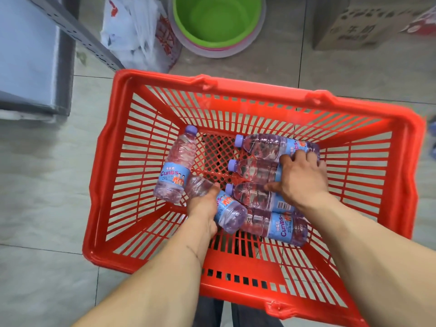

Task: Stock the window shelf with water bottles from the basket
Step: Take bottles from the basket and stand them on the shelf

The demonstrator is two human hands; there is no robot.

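- Picking step, judged from the head view: both my hands are down inside the red slatted plastic shopping basket (238, 90), which sits on the grey tiled floor (42, 175); no bottle has left it yet.
- My left hand (204, 206) grips one small clear plastic water bottle with a blue label (225, 207), thumb across its shoulder.
- My right hand (300, 177) lies spread over the row of bottles (257, 169), fingers curling on the far one; whether it truly holds any I cannot tell.
- One lone bottle (175, 166) lies apart at the left, purple cap away from me.
- Next, I judge, lift what I hold and carry it to the grey metal shelf (28, 55) at upper left.
- Labels read "Cunbs" plus Chinese characters; a barcode shows. Cardboard box (361, 27) print is too blurred.
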